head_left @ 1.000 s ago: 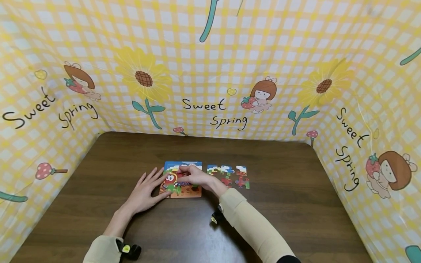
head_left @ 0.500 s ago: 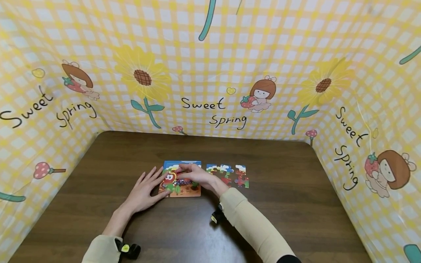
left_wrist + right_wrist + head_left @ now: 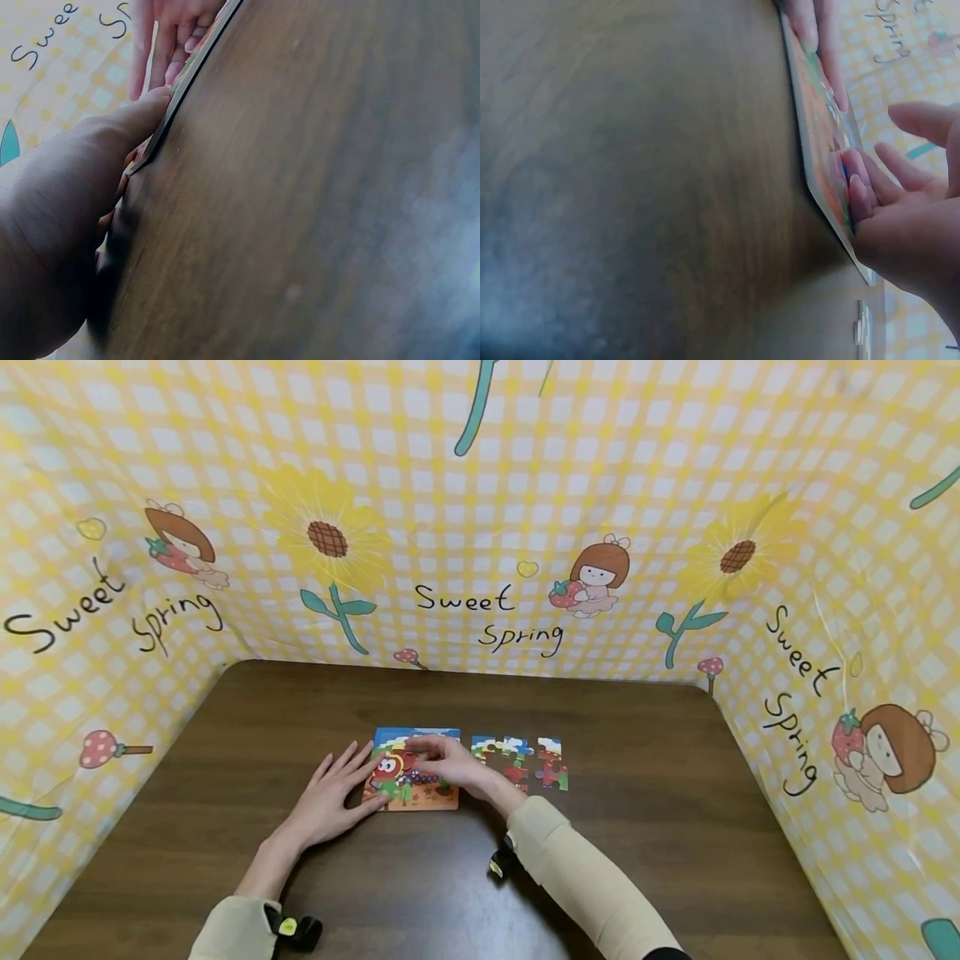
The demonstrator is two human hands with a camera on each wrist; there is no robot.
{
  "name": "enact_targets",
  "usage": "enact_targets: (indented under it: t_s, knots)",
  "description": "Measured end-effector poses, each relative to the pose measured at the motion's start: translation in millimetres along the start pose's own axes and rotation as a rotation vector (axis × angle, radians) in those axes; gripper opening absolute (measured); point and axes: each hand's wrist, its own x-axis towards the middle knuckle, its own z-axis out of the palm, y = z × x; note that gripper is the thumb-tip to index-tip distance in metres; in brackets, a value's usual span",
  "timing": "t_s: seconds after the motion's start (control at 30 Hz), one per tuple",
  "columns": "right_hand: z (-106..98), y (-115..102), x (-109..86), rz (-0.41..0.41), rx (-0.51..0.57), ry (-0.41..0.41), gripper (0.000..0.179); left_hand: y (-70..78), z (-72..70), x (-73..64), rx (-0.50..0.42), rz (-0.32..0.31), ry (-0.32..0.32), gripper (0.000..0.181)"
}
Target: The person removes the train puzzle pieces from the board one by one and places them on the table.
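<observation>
A colourful jigsaw puzzle board (image 3: 429, 798), with a red cartoon figure and a blue upper edge, lies flat on the table. My left hand (image 3: 324, 802) spreads its fingers over the board's left side, the thumb near the lower left corner. Over the board's middle and upper right is my right hand (image 3: 448, 765), which covers part of the picture. In the right wrist view its thumb stands away from the other fingers, and the lower fingers (image 3: 859, 196) touch the board's face. No piece shows between thumb and fingers. Several loose puzzle pieces (image 3: 514, 774) lie right of the board.
The brown wooden table (image 3: 645, 827) has a rounded far edge. Yellow checked cloth (image 3: 465, 527) with flowers and lettering hangs behind it and on both sides. Beige sleeves (image 3: 592, 877) and black wrist cameras (image 3: 300, 933) are on both arms.
My right thumb has parted from the fingers, and the right forearm has shifted slightly right and toward me. The left hand, the board and the loose pieces stay where they were.
</observation>
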Motion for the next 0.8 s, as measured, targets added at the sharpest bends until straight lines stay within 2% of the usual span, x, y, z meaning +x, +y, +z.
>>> enact_targets:
  t_s: [0.07, 0.2, 0.4, 0.67, 0.8]
  knots:
    - [2, 1, -2.2, -0.014, -0.048, 0.041, 0.05, 0.7, 1.0, -0.8, 0.001, 0.0, 0.0, 0.082]
    - [3, 2, -2.6, -0.027, -0.065, 0.09, 0.052, 1.1, 1.5, -1.1, 0.0, 0.002, 0.006, 0.081]
    - [5, -1, 2.2, -0.023, -0.055, 0.095, 0.05, -0.6, 0.8, -0.7, 0.002, 0.0, 0.013, 0.081]
    - [12, -4, 6.8, -0.019, -0.111, 0.121, 0.042, 0.0, 1.7, -1.2, -0.004, 0.009, 0.012, 0.08]
    - [13, -4, 6.8, -0.041, -0.122, 0.12, 0.04, 0.4, 1.0, -0.4, -0.004, 0.013, 0.016, 0.08]
